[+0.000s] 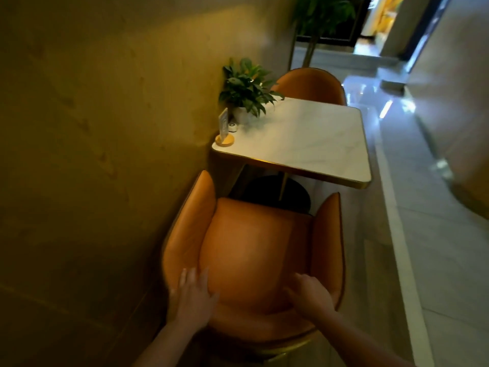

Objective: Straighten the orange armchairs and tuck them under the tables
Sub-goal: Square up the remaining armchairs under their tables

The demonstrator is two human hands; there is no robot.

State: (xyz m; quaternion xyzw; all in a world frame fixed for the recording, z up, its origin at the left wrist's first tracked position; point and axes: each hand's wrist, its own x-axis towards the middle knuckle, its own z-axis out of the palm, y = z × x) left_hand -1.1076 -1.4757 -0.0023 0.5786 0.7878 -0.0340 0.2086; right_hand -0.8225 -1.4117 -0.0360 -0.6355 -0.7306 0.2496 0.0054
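An orange armchair (248, 250) stands just in front of me, its seat facing a white marble table (304, 139) with a gold rim. Its front edge sits short of the table's near edge, and the seat is fully in view. My left hand (191, 292) lies on the left of the backrest top, fingers spread. Over the right part of the backrest top my right hand (309, 290) curls. A second orange armchair (309, 84) stands at the far side of the table, close against it.
A wall runs close along the left of the chair and table. On the table's left corner stand a potted plant (247, 94), a small sign holder (224, 131) and a white puck (232, 127). A tiled aisle (412, 234) lies to the right.
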